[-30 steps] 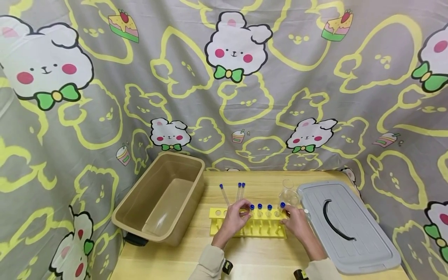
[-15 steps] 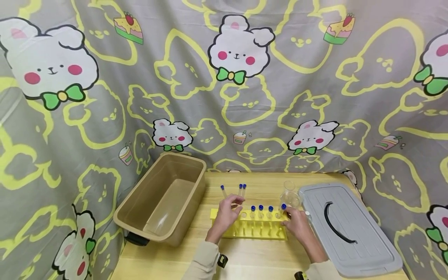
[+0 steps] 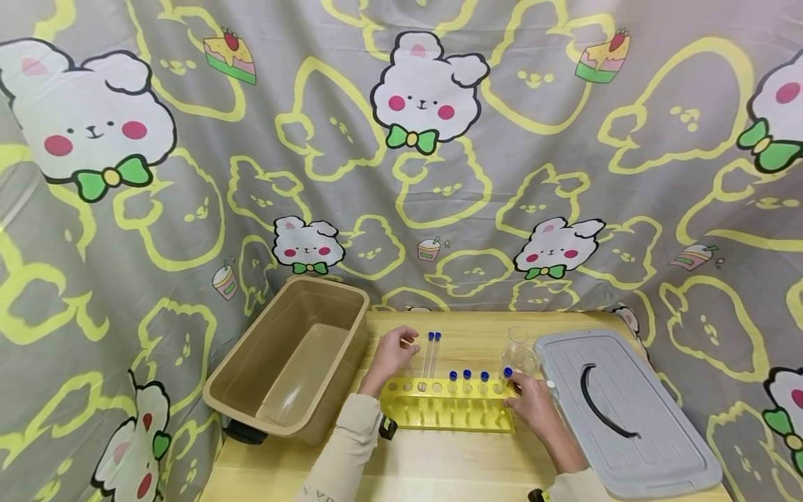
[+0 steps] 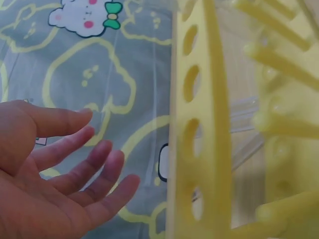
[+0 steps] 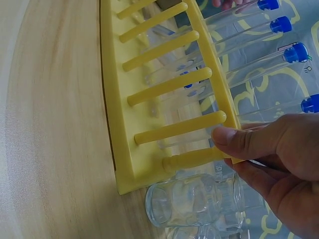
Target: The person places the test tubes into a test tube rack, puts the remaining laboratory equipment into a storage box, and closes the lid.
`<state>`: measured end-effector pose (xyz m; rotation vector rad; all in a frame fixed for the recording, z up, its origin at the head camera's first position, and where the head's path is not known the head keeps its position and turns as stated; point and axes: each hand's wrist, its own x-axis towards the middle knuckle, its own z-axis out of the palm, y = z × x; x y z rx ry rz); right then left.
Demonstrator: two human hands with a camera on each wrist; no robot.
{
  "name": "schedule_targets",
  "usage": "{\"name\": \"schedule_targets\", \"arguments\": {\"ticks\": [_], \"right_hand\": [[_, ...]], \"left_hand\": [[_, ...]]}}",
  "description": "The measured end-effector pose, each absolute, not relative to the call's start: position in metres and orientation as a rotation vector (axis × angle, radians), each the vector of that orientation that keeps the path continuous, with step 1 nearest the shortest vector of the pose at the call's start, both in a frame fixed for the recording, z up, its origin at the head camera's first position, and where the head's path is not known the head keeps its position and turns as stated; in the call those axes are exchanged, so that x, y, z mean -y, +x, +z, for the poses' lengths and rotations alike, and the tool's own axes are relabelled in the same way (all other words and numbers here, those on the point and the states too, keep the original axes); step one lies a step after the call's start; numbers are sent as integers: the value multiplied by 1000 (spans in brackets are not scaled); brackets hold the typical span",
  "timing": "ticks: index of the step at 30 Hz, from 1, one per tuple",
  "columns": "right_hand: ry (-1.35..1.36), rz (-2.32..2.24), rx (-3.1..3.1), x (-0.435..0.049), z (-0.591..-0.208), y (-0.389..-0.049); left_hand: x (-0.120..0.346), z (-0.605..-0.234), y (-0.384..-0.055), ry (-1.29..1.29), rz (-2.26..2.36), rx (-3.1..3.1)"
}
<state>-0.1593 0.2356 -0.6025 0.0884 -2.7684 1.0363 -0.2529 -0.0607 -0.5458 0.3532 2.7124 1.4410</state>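
A yellow test tube rack (image 3: 442, 417) stands in the middle of the table. Several blue-capped test tubes (image 3: 467, 377) stand upright in its right half; the holes on the left hold none. My right hand (image 3: 533, 399) grips the rack's right end, with the thumb (image 5: 234, 139) on its upper bar in the right wrist view. Behind the rack, at its left, my left hand (image 3: 394, 354) hovers over the table. Its fingers (image 4: 102, 154) are spread and loosely bent, with nothing between them in the left wrist view. Two capped test tubes (image 3: 433, 353) lie just right of it.
At the left sits a deep brown bin (image 3: 295, 369) with a black handle. A grey lid (image 3: 627, 411) with a black handle lies at the right. Clear glass vessels (image 3: 517, 352) stand behind the rack's right end. A patterned curtain (image 3: 439, 174) closes off the back.
My left hand has moved left and back from the upright tubes, past the rack, and now covers where a single tube lay. The right hand keeps its grip on the rack.
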Motion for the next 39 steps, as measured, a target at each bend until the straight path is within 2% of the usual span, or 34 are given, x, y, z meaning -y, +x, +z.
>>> {"name": "schedule_targets", "arguments": {"ticks": [18,24,34,39], "right_hand": [[81,1083,2760,-241,-600,-156],[74,1106,2746,-240,-601,-156],[88,1076,2733,-234,-602,-156],[78,1056,2736,-234,-601,-153]], "left_hand": [[24,-540,-309,296,1228,-2543],[11,-548,-320,198,1212,-2381],[10,-567,-332,270,1022,-2327],[4,-574,-333,208,1015,-2331]]}}
